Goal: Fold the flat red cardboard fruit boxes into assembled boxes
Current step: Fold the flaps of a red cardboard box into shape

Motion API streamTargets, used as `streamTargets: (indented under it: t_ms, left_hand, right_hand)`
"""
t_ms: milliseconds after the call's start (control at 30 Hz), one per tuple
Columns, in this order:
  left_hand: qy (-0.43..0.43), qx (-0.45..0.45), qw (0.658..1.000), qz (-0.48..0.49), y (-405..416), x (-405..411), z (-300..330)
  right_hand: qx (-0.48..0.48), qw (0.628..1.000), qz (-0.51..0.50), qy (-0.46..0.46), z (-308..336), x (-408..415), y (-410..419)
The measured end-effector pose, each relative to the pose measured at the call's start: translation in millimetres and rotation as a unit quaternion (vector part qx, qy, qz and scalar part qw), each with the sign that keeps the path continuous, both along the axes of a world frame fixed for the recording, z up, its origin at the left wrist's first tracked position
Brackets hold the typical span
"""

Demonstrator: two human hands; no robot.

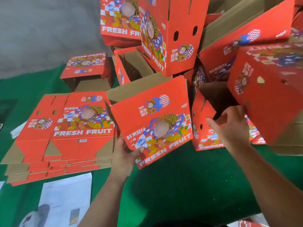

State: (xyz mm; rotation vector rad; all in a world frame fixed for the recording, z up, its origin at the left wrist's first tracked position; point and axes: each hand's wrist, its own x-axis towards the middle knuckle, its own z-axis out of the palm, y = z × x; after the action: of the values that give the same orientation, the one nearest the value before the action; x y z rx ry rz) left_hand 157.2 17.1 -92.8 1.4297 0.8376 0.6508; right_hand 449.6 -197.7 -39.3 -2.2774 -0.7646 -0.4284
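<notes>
a person's left hand [125,154] is gripping the lower corner of a half-formed red fruit box [152,122] above the green tabletop [180,185]; the right hand [229,126], fingers loosely curled, is holding nothing. light, stiff cardboard, probably best held by edges. flat boxes [65,131] are lying stacked at left.

Bright even light, blurred right edge, wide-angle warp

The tilted box [268,89] at right is blurred and cut by the frame edge (its print unreadable); the left hand [124,154] hides the held box's [154,122] lower corner.
</notes>
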Motion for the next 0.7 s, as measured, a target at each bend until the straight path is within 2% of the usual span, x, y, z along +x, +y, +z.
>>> streamTargets:
  t_ms: [133, 200, 333, 467, 600, 700]
  left_hand:
    - [0.045, 0.044, 0.998, -0.012, -11.3, 24.8, 1.0]
    - [0.056, 0.049, 0.997, -0.019, -19.0, 27.6, -4.3]
    - [0.077, 0.040, 0.996, -0.011, -31.5, 15.6, -15.9]
    - [0.113, 0.047, 0.992, -0.039, -50.0, 10.8, -20.8]
    - [0.153, 0.129, 0.976, -0.092, -71.6, 23.7, -23.4]
    - [0.219, 0.125, 0.964, -0.078, -85.6, 39.4, -25.6]
  right_hand:
    - [0.091, 0.996, 0.014, 0.018, 1.4, 16.3, -28.5]
    - [0.127, 0.992, 0.016, 0.000, 4.5, 21.4, -38.7]
    - [0.150, 0.989, -0.005, -0.012, 4.8, 24.6, -52.7]
    - [0.130, 0.990, 0.017, -0.044, -17.4, 10.1, -52.7]
    - [0.208, 0.976, -0.062, -0.003, -38.7, -9.2, -63.6]
    - [0.210, 0.968, -0.131, 0.047, -49.1, -11.9, -74.9]
